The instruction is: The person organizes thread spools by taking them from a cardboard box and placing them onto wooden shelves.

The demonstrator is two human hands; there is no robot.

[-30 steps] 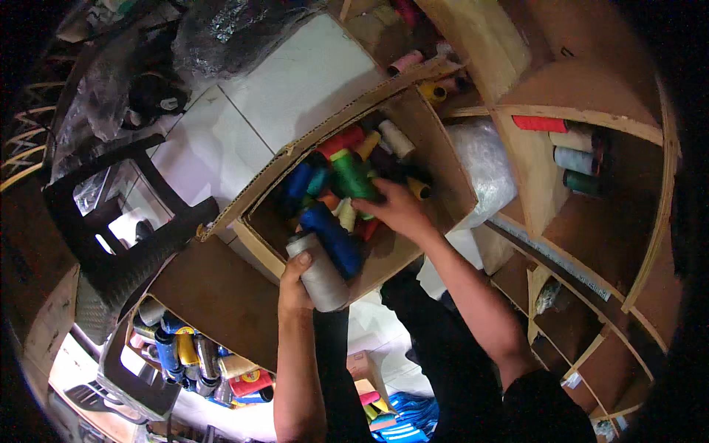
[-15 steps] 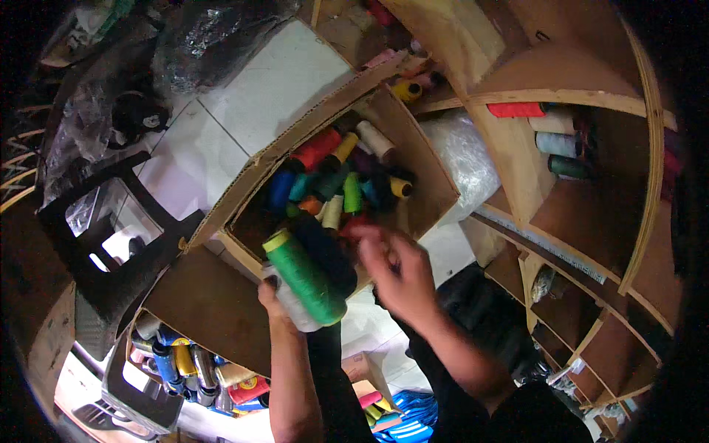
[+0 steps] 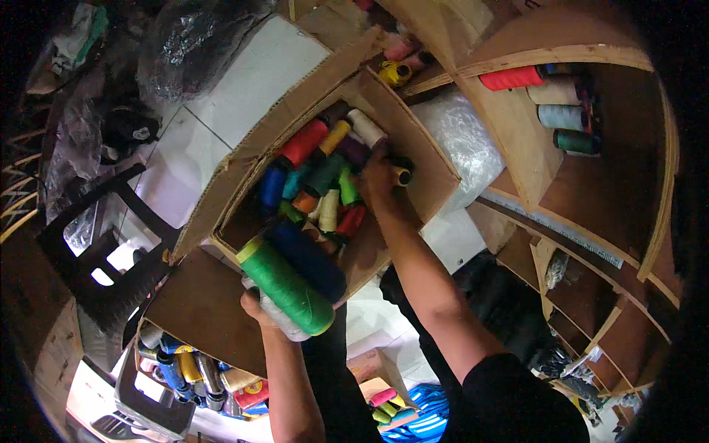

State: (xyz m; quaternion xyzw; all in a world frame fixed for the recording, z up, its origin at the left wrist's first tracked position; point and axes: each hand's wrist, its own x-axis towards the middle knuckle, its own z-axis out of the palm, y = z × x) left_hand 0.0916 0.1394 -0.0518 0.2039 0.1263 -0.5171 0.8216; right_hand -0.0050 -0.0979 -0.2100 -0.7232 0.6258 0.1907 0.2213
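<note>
My left hand (image 3: pixel 258 307) is closed round a bundle of large thread spools at the near corner of a cardboard box (image 3: pixel 436 188). The bundle has a green spool (image 3: pixel 286 286) on top, a navy spool (image 3: pixel 304 258) beside it and a pale spool (image 3: pixel 275 314) partly hidden underneath. My right hand (image 3: pixel 378 179) reaches into the box among smaller spools, close to a purple spool (image 3: pixel 354 150) and a white spool (image 3: pixel 367 128); its fingertips are hidden. Red, yellow, blue and lime spools lie jumbled around it, including a dark green spool (image 3: pixel 323 176).
Wooden shelves (image 3: pixel 561 59) rise on the right, holding a red spool (image 3: pixel 511 78) and several others. A plastic-wrapped bundle (image 3: pixel 461 148) sits beside the box. At left are a black plastic stool (image 3: pixel 111 229) and another container of spools (image 3: pixel 188 365). A small carton (image 3: pixel 373 365) stands below.
My right hand has moved from the box's near edge deeper in among the spools. My left hand, with its spools, has shifted slightly left.
</note>
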